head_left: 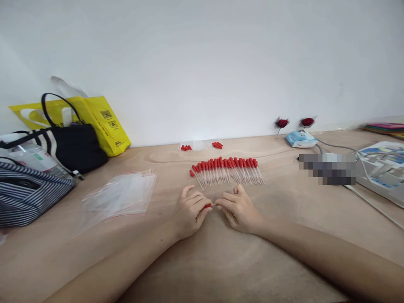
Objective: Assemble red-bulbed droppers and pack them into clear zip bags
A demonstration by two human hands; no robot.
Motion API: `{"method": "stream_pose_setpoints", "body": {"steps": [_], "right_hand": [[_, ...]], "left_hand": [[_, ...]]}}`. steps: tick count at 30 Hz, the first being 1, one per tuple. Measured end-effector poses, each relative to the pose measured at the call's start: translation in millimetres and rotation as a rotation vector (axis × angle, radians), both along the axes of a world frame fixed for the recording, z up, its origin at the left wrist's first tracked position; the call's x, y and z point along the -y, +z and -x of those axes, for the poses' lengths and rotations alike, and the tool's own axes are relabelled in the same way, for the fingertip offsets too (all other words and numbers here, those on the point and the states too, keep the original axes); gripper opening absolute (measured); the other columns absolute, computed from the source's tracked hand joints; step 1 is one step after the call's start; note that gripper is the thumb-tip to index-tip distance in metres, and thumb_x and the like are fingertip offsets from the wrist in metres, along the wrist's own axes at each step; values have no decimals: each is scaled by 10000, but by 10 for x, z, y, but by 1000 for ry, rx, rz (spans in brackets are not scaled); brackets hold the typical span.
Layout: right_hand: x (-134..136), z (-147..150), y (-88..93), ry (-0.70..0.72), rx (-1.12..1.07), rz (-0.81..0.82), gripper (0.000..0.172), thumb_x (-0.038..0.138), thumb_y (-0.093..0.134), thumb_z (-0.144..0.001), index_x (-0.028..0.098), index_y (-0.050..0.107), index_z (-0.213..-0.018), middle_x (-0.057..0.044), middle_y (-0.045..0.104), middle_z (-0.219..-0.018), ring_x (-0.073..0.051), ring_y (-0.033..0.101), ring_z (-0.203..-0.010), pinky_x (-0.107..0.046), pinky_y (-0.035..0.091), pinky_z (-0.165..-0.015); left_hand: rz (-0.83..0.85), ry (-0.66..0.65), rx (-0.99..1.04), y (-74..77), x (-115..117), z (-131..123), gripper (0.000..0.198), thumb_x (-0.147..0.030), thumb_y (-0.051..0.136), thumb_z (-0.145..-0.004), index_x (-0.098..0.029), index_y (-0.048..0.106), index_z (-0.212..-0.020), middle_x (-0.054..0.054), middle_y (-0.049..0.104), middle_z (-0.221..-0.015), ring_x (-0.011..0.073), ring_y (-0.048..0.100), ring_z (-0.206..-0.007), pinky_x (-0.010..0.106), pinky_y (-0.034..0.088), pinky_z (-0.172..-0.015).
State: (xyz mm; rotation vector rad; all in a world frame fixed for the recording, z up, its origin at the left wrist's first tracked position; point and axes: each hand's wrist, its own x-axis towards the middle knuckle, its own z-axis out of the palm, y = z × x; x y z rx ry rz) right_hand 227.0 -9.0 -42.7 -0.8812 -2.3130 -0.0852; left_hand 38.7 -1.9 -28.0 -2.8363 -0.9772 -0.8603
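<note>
My left hand (190,209) and my right hand (237,208) rest on the wooden table (202,269), fingertips meeting. Between them they pinch one small dropper (209,205): the left fingers grip its red cap, the right fingers its clear stem. Just beyond the hands lies a row of several clear droppers with red caps (226,170), side by side. Farther back, near the wall, sit two small heaps of loose red caps (186,147) (217,145) beside a clear bag.
A stack of clear zip bags (121,195) lies to the left. A striped bag (28,189), a black handbag (74,143) and a yellow bag (104,122) crowd the far left. Cables, a white box (381,168) and a blue pack (301,139) are at the right.
</note>
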Motion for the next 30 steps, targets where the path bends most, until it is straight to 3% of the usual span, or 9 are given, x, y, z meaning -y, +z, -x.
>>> {"method": "stream_pose_setpoints", "body": {"steps": [3, 6, 9, 13, 15, 17, 20, 24, 30], "right_hand": [[-14, -25, 7, -7, -1, 28, 255, 206, 360, -874, 175, 612, -898, -25, 631, -735, -120, 470, -627, -309, 210, -673], [-28, -75, 33, -30, -28, 47, 211, 241, 417, -860, 179, 612, -911, -24, 652, -783, -130, 518, -686, -314, 219, -710], [-31, -93, 49, -81, -70, 45, 202, 235, 433, -849, 180, 628, -850, -17, 651, -723, -128, 519, -658, -318, 222, -715], [-6, -24, 36, -98, -87, 5, 246, 239, 414, -858, 180, 650, -823, -10, 621, -620, -117, 489, -594, -320, 225, -703], [12, 11, 30, -52, -55, -1, 258, 274, 415, -862, 179, 654, -848, -6, 601, -591, -118, 486, -593, -315, 228, -694], [26, 23, 31, -4, -23, 6, 271, 337, 431, -857, 185, 655, -863, 2, 584, -577, -122, 489, -605, -315, 230, -700], [28, 7, 35, 17, -20, 22, 293, 370, 426, -859, 190, 657, -849, 4, 583, -593, -122, 497, -623, -320, 230, -715], [2, -37, 28, 10, -29, 32, 286, 327, 404, -874, 195, 655, -839, -9, 605, -661, -118, 509, -643, -324, 233, -727], [-24, -76, 18, -72, -32, 72, 247, 288, 432, -860, 209, 652, -779, 5, 613, -664, -107, 510, -634, -325, 225, -734]], "left_hand": [[59, 18, 9, 5, -48, 50, 146, -215, 441, -842, -193, 583, -814, -6, 654, -745, 159, 568, -766, 439, 225, -934], [193, 49, 112, 14, -132, 132, 145, -242, 467, -825, -200, 606, -827, 16, 654, -791, 177, 571, -789, 413, 328, -861], [479, 122, 404, 1, -186, 162, 146, -274, 521, -777, -180, 608, -846, 39, 635, -815, 172, 581, -780, 320, 434, -739], [878, 168, 898, -30, -140, 49, 273, -281, 621, -698, -180, 530, -935, 0, 598, -765, 146, 608, -752, 287, 480, -736], [1011, 197, 1101, -12, -124, -5, 344, -240, 643, -687, -199, 455, -972, -27, 577, -744, 139, 626, -731, 297, 498, -729], [1065, 312, 1191, 48, -172, 4, 348, -183, 628, -707, -210, 397, -966, -42, 566, -731, 121, 633, -669, 290, 517, -687], [1054, 529, 1113, 192, -388, 145, 295, -112, 599, -727, -190, 394, -924, -38, 570, -691, 82, 606, -543, 250, 525, -611], [1157, 604, 933, 326, -794, 347, 226, -48, 660, -633, -118, 500, -777, 34, 606, -622, 116, 583, -476, 251, 507, -491], [1041, 696, 768, 231, -1258, 332, 254, -70, 728, -548, -138, 506, -650, -29, 538, -491, 94, 520, -433, 243, 477, -485]]}}
